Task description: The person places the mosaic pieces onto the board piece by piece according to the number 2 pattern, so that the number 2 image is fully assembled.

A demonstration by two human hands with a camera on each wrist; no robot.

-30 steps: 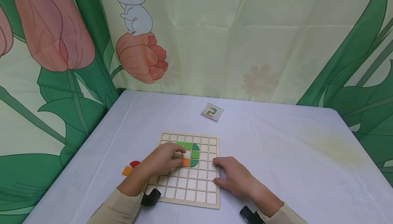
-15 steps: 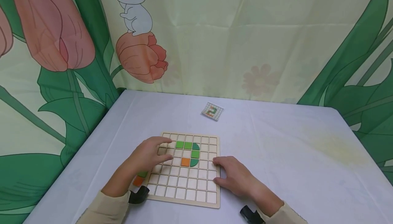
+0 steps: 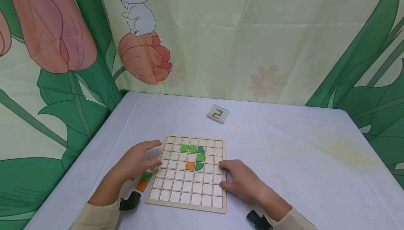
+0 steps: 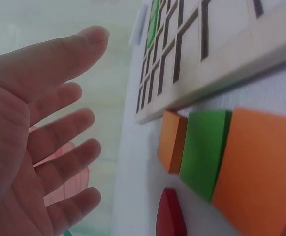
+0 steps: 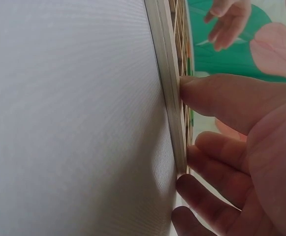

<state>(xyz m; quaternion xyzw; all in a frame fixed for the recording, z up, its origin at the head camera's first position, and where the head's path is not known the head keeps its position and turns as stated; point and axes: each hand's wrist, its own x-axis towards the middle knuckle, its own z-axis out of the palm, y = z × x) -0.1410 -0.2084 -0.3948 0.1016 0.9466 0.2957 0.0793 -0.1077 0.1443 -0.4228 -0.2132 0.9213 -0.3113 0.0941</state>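
Observation:
A wooden grid board (image 3: 186,205) lies on the table. Set in it are several light green squares (image 3: 184,148), an orange square (image 3: 190,166) and two dark green quarter-rounds (image 3: 201,149). My left hand (image 3: 132,161) hovers at the board's left edge, fingers spread and holding nothing. Below it, the left wrist view shows a loose green block (image 4: 204,147), an orange block (image 4: 261,169), a smaller-looking orange piece (image 4: 171,142) and a red piece (image 4: 170,216). My right hand (image 3: 241,179) rests its thumb and fingertips on the board's right edge, fingers loosely bent.
A small card (image 3: 218,114) printed with a coloured grid pattern lies behind the board. White cloth (image 3: 284,146) covers the table. A curtain (image 3: 221,47) with printed flowers hangs behind. Black wrist cameras (image 3: 130,201) sit near both sleeves.
My left hand has moved left from over the orange square to the board's left edge, uncovering the set pieces and some loose blocks. My right hand stays in place.

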